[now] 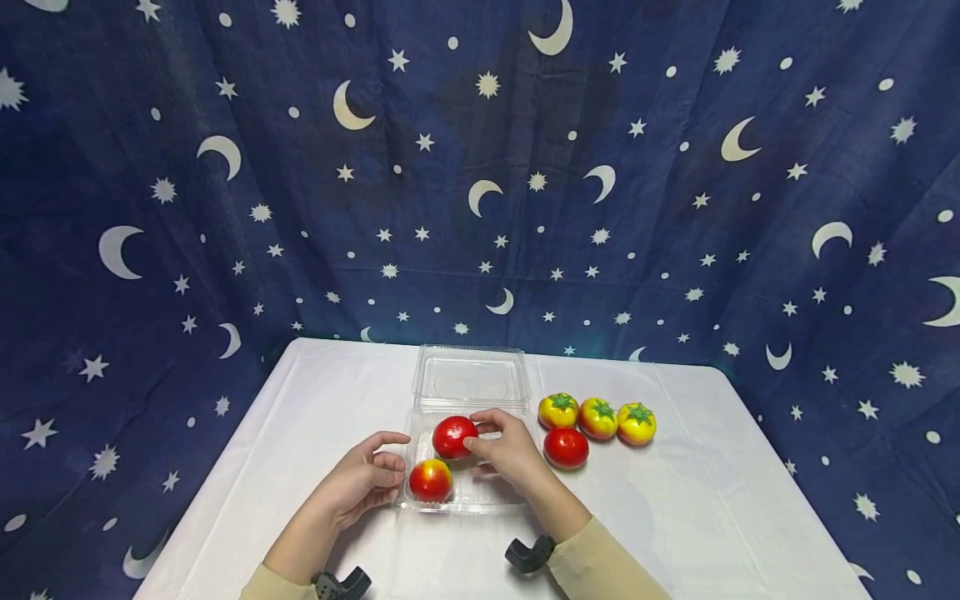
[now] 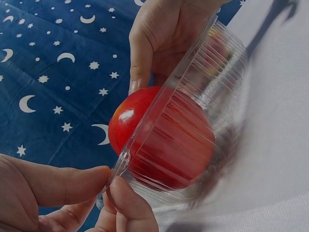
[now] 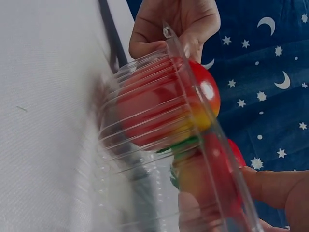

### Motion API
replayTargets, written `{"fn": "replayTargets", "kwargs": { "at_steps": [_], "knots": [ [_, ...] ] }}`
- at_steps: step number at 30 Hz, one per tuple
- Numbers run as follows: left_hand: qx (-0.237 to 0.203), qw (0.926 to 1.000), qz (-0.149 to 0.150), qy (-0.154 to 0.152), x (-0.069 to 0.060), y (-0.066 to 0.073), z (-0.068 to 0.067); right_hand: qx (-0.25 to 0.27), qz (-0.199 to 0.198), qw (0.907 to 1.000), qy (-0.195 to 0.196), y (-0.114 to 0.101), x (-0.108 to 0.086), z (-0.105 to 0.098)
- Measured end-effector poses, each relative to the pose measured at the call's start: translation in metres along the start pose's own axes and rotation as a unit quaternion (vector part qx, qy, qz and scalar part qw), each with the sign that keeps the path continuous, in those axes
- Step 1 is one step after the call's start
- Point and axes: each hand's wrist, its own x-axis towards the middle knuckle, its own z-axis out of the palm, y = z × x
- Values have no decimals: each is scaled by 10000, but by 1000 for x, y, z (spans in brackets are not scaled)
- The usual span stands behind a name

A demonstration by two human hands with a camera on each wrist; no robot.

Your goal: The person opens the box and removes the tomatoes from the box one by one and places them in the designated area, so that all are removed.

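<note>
A clear plastic clamshell box (image 1: pixel 491 505) lies open on the table, its hinged lid (image 1: pixel 471 360) folded back. My left hand (image 1: pixel 362 477) pinches the box's left rim between thumb and fingers, as the left wrist view shows. Inside the front left corner sits a red tomato with a yellow patch (image 1: pixel 431 482), which looks artificial. Just behind it, my right hand (image 1: pixel 513 454) grips a second red tomato (image 1: pixel 453 437) from the right, over the box. Through the box wall in the right wrist view, that tomato (image 3: pixel 210 169) shows partly, with green leaves near it.
To the right of the box, a red tomato (image 1: pixel 566 448) lies in front of a row of three yellow ones with green leafy tops (image 1: pixel 597 418). A white cloth covers the table (image 1: pixel 720 517). Behind it hangs a dark blue curtain (image 1: pixel 450 217) with moons and stars.
</note>
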Motion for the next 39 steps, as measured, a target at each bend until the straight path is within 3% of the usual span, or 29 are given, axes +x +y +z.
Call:
{"fn": "replayTargets", "kwargs": {
  "at_steps": [19,29,39],
  "knots": [
    [6,10000,12,13,0,0,-1,63,-252,9996,63,-16,-19,-6],
    [92,9999,-44,86,1,0,-1,67,-177,9997,165,-14,-30,-18],
    [84,9999,-30,109,0,0,0,137,-343,9992,161,-16,-43,-30]
  ]
}}
